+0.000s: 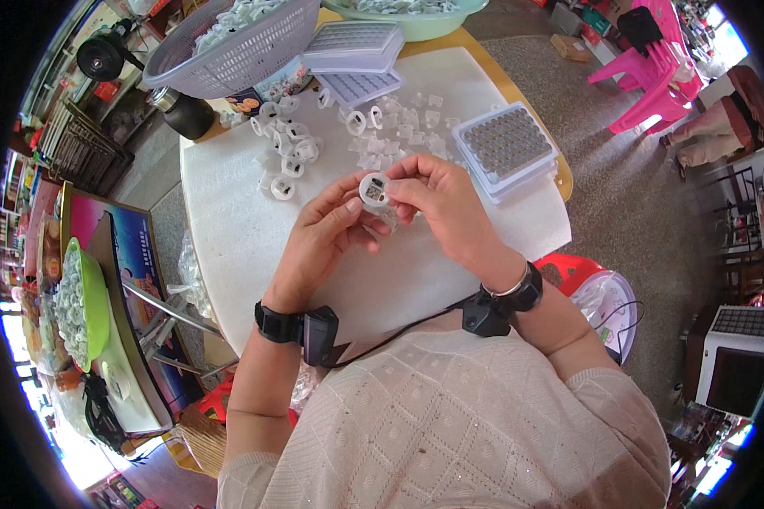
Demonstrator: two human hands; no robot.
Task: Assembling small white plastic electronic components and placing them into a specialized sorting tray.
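Note:
Over the middle of the white-covered table, my left hand [324,224] grips a small round white plastic casing [370,192] between thumb and fingers. Its open face is turned up, with small dark and metallic parts inside. My right hand [437,202] pinches at the casing's right edge with thumb and forefinger; any tiny part between those fingertips is hidden. Beyond my left hand lies a loose pile of similar white casings [295,146]. Small translucent plastic pieces [375,154] are scattered just past my fingers. A tray of small round grey parts [508,142] sits right of my right hand.
At the far edge stand a grey plastic basket [238,72] and a pale green basin [433,24], both full of white pieces. Stacked clear trays [352,51] lie between them and me. A dark bottle [185,114] is at the far left; pink chairs [654,76] stand far right.

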